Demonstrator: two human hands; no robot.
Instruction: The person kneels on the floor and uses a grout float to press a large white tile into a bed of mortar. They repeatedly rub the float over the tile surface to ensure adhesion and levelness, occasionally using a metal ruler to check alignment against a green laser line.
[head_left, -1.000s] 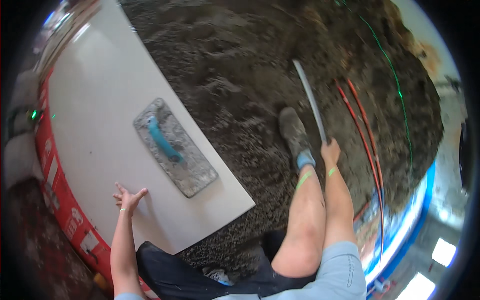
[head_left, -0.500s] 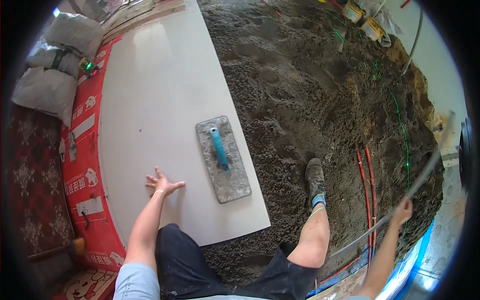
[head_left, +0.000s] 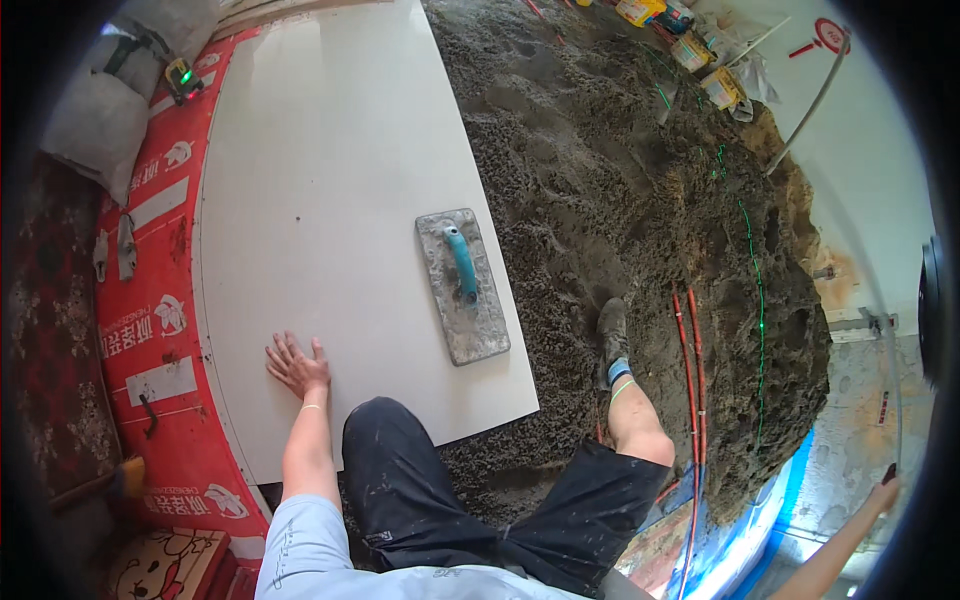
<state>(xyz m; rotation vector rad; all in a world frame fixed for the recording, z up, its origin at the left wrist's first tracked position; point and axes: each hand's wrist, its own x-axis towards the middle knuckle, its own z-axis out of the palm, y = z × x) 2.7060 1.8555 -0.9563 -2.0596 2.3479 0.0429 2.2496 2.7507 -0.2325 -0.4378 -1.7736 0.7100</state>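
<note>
My left hand [head_left: 297, 370] lies flat with spread fingers on a large pale tile [head_left: 340, 270]. To its right on the same tile rests a grey rectangular float [head_left: 465, 310] with a blue handle [head_left: 461, 262], out of either hand's grasp. Out at the far right, my right hand [head_left: 882, 494] is closed round the lower part of a long, thin grey bar [head_left: 893, 380]. The bar rises along the wall side and looks blurred and bent toward the picture's rim. My leg is stretched onto the dark mortar bed [head_left: 570, 180] right of the tile.
Two red pipes [head_left: 691, 370] run through the mortar, crossed farther right by a green laser line [head_left: 757, 290]. A laser level [head_left: 183, 80] stands on the red sheeting [head_left: 150, 250] at left, near pale sacks [head_left: 95, 120]. Yellow packages [head_left: 722, 88] lie at the far right.
My right hand has swung the grey bar outward to the right, away from the mortar. My left hand has shifted slightly left on the tile. The view has moved somewhat.
</note>
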